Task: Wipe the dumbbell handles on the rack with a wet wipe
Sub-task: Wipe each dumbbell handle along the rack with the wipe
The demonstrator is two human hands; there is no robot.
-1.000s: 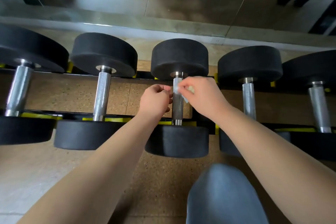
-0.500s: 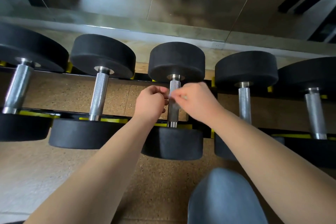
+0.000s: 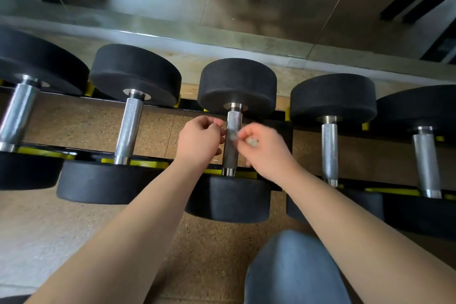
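Wiping the handle (image 3: 234,122) of the middle dumbbell (image 3: 237,84), third of five showing on the rack (image 3: 148,162). Change over the last second: your right hand (image 3: 267,153) has slid from the handle's far end, by the rack's rear edge, to about mid-length, so the knurl next to the far head is now bare. My read: far part done, near part toward the rack's front edge still to go, so this handle is roughly half wiped. The wipe (image 3: 251,142) was a clear white patch on the bar a second ago. Now only a pale scrap shows in your right hand, plus a smear against the bar. Right grip: pinching the wipe, held at the handle's right side. Left hand (image 3: 199,140): fingers curled, tips at the handle's left side. Can't tell if they hold a wipe end, steady the bar or grip nothing. Hidden: how far the wipe wraps round the handle, and the bar's underside. Contact point is motion-blurred. End dumbbells (image 3: 37,61) are cut off at the frame edges, so how many handles remain is unknown. Can't tell which others are already wiped.
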